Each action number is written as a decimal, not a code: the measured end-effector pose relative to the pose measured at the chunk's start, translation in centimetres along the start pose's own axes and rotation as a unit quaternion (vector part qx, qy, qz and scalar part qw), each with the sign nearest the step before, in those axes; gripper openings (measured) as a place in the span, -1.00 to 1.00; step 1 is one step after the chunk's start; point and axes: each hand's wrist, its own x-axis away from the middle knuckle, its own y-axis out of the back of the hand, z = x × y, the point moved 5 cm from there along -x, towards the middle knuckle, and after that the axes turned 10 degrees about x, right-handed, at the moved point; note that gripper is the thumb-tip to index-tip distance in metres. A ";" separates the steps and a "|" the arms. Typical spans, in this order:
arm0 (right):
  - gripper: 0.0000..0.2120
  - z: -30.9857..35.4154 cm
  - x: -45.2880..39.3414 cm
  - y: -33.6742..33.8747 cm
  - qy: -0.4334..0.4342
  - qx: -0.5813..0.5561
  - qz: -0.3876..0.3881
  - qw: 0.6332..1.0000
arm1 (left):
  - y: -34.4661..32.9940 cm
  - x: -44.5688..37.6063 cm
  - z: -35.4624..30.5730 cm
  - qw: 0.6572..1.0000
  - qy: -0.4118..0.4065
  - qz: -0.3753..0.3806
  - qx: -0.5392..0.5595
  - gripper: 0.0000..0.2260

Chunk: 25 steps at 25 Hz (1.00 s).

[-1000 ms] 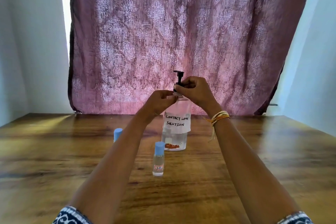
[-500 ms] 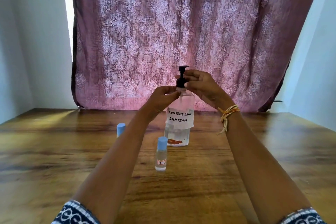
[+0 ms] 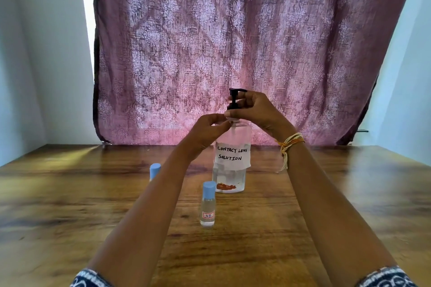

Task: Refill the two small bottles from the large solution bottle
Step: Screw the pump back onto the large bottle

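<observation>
A large clear bottle (image 3: pixel 231 158) labelled "CONTACT LENS SOLUTION" stands upright on the wooden table (image 3: pixel 70 205), with a black pump head (image 3: pixel 234 98) on top. My right hand (image 3: pixel 254 112) grips the pump collar from the right. My left hand (image 3: pixel 210 130) holds the bottle's neck and shoulder from the left. One small clear bottle (image 3: pixel 207 204) with a light blue cap and a "7B" label stands just in front of the large one. A second small bottle (image 3: pixel 154 170) shows only its blue cap, the rest hidden behind my left forearm.
A patterned mauve curtain (image 3: pixel 233 42) hangs behind the table's far edge, with white walls on both sides. A yellow thread bracelet (image 3: pixel 289 144) circles my right wrist.
The black pump head shows more fully above my right hand than a second ago, and my fingers have shifted lower on its collar. The camera view has drifted slightly. The small bottles stand as before.
</observation>
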 end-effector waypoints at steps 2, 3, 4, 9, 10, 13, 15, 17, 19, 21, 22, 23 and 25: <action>-0.55 0.0 0.2 0.0 -0.004 -0.027 0.015 1.000 | 0.0 0.1 0.1 1.000 0.001 -0.001 0.006 -0.85; -0.58 0.0 0.2 0.0 -0.003 -0.041 0.027 0.999 | 0.0 0.1 0.1 1.000 0.000 0.000 0.007 -0.83; -0.61 0.1 0.3 0.0 -0.001 -0.051 0.037 0.998 | 0.0 0.0 0.1 1.000 -0.001 0.002 0.006 -0.81; -0.60 -0.1 0.3 -0.1 -0.001 -0.111 0.070 0.991 | 0.1 -0.1 0.4 1.000 0.015 -0.003 0.019 -0.80; -0.59 -0.2 0.3 -0.1 -0.005 -0.139 0.087 0.986 | 0.1 -0.1 0.3 1.000 0.016 -0.002 0.024 -0.82; -0.57 -0.6 0.3 -0.4 -0.003 -0.202 0.134 0.970 | 0.0 -0.1 0.3 1.000 0.014 0.001 0.025 -0.80; -0.58 -0.7 0.3 -0.4 -0.002 -0.193 0.136 0.972 | 0.1 -0.2 0.4 1.000 0.014 0.002 0.019 -0.78; -0.61 -0.8 0.2 -0.2 0.000 -0.138 0.097 0.986 | 0.2 -0.3 0.5 1.000 0.012 0.000 0.018 -0.80; -0.62 -0.5 0.2 0.2 0.003 -0.065 0.036 0.997 | 0.1 -0.3 0.5 1.000 0.010 0.003 0.021 -0.84; -0.62 -0.1 0.3 0.1 0.013 -0.008 0.002 1.000 | 0.1 -0.4 0.5 1.000 0.007 0.004 0.012 -0.82; -0.63 0.2 0.4 -0.2 0.019 0.013 -0.005 1.000 | 0.2 -0.4 0.6 1.000 0.004 0.005 0.005 -0.77; -0.64 0.3 0.4 -0.5 0.026 0.031 -0.013 0.999 | 0.3 -0.6 0.8 1.000 0.000 0.005 -0.003 -0.74; -0.62 0.4 0.2 -0.7 0.022 0.052 -0.031 0.998 | 0.3 -0.6 0.8 1.000 -0.007 0.010 -0.005 -0.78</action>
